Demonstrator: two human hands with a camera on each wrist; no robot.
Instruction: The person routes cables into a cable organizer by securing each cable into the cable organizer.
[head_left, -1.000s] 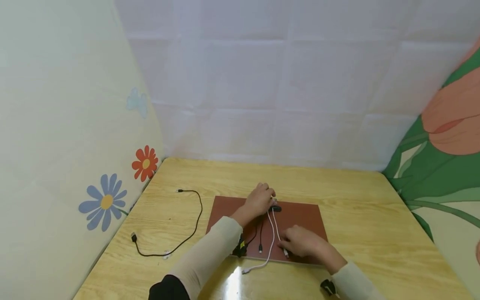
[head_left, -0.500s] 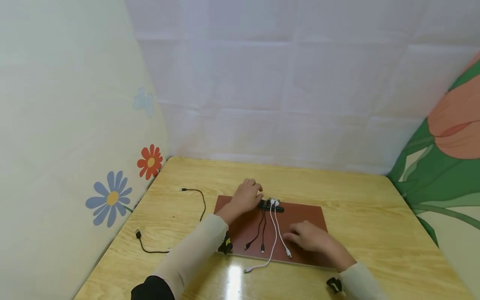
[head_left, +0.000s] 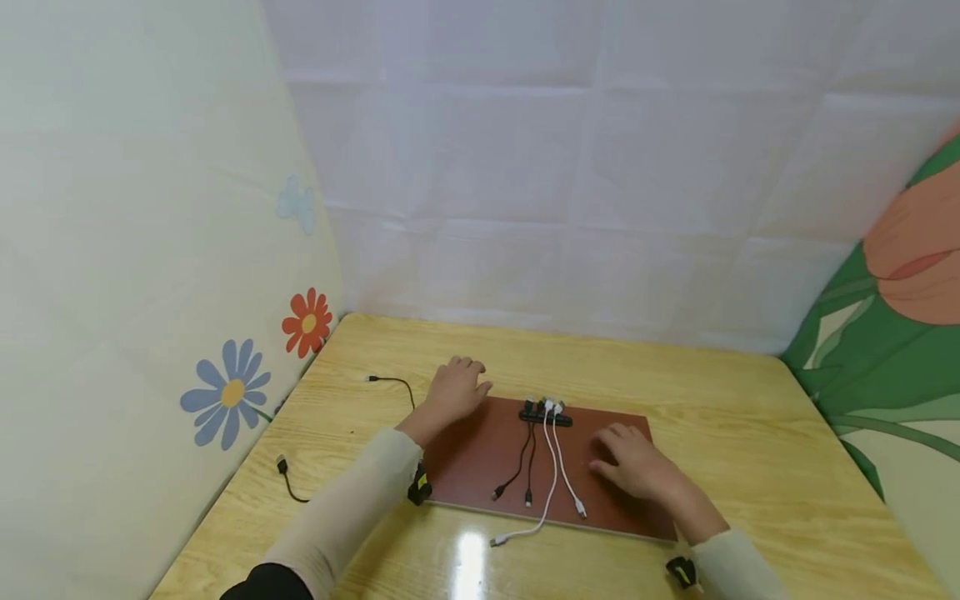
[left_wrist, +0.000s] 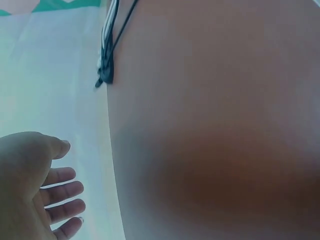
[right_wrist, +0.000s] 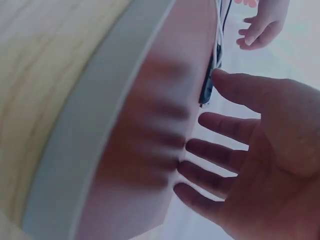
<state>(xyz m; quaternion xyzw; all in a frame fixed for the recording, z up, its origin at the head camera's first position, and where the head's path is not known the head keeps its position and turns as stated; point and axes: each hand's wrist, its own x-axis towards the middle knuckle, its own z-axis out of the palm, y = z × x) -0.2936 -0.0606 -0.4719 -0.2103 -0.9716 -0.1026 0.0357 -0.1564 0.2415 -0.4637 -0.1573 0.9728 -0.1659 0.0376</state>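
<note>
A black cable holder (head_left: 564, 421) lies near the far edge of the reddish-brown board (head_left: 480, 475). Two white cables (head_left: 556, 467) and two black cables (head_left: 521, 462) run from it toward the near edge, one white end reaching past the board. My left hand (head_left: 452, 390) is held over the board's far left corner, its fingers relaxed and holding nothing. To the right of the cables, my right hand (head_left: 630, 460) hovers over the board with loose, spread fingers. In the right wrist view, the fingers of that hand (right_wrist: 270, 145) show beside the board, touching no cable.
A separate black USB cable lies on the wooden table (head_left: 712, 400) at the left, its plug (head_left: 282, 465) toward the near side. The left sleeve (head_left: 360, 492) covers part of it. A white cloth (head_left: 487, 167) hangs behind the table, with flower-printed cloth (head_left: 232, 392) at the sides.
My left hand has let go at the cable holder and moved left, uncovering it. The right hand has left the white cable's end and shifted right and slightly up.
</note>
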